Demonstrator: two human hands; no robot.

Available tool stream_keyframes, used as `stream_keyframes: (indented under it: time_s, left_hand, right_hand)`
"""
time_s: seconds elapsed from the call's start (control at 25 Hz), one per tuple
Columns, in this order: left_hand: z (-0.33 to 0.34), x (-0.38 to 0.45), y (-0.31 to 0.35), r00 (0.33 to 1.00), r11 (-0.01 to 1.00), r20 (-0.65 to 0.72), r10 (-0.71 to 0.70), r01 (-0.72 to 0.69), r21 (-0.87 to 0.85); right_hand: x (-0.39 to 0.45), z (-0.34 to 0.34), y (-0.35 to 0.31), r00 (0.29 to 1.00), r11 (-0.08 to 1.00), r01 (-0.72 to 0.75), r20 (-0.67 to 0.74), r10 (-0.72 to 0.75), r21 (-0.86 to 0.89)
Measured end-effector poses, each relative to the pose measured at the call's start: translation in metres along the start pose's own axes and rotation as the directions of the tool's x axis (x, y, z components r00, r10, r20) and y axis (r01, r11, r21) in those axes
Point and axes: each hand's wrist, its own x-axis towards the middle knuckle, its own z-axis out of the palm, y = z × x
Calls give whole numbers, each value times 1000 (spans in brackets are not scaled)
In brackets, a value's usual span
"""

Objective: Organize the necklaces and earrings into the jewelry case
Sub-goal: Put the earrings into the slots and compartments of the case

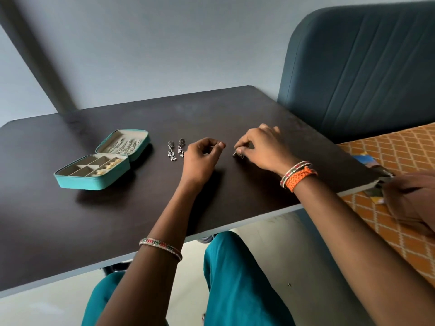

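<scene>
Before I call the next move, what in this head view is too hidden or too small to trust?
- Piece pinched by the right hand: mostly covered by its fingers.
- Left hand: curled fingers hide the palm.
- Jewelry case lid contents: too small to identify.
- Silver earrings: detail too small.

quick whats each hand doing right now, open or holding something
Left hand: fingers loosely curled over the table, holding nothing visible.
Right hand: fingertips pinching a small earring at the tabletop.
</scene>
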Motion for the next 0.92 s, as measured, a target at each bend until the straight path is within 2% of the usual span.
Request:
stream_keyframes:
  time_s: [0.12,0.24,0.36,0.44,0.56,0.64,0.68,0.76,0.84,0.92]
  left_hand:
    - [-1,-1,4,999,1000,30,-20,20,16]
    - [0,-5,8,998,999,65,-24,22,31]
    - [-1,-8,11,993,998,109,-41,46,-39]
    - [-1,-10,13,990,997,139,1,9,-75]
    - [-1,-14,16,986,989,142,83,-64,-132]
    - [-1,-14,14,989,988,122,79,-61,-145]
    - [-1,-14,13,991,988,113,71,-54,-148]
    - [-1,-12,12,994,988,98,45,-30,-154]
    - [-1,-12,13,995,987,96,24,-8,-160]
    - [-1,-13,15,995,987,101,12,4,-160]
  right_hand:
    - [6,0,-3,997,999,0,78,4,-51]
    - [2,-2,-3,999,1000,-16,37,16,-1]
    - [-5,-2,-6,995,975,-49,-75,67,218]
    - [-8,-1,-8,989,929,-50,-114,99,367]
    - [-9,-1,-12,988,897,-40,-116,101,441]
    - [-10,-1,-11,994,883,-51,-65,92,466]
    - [-11,-2,-8,993,881,-58,-61,98,470]
    - [-13,-11,1,972,890,-93,-152,178,446]
    - [-17,-24,12,928,919,-179,-250,276,351]
    - [-23,-33,16,917,941,-270,-244,317,205]
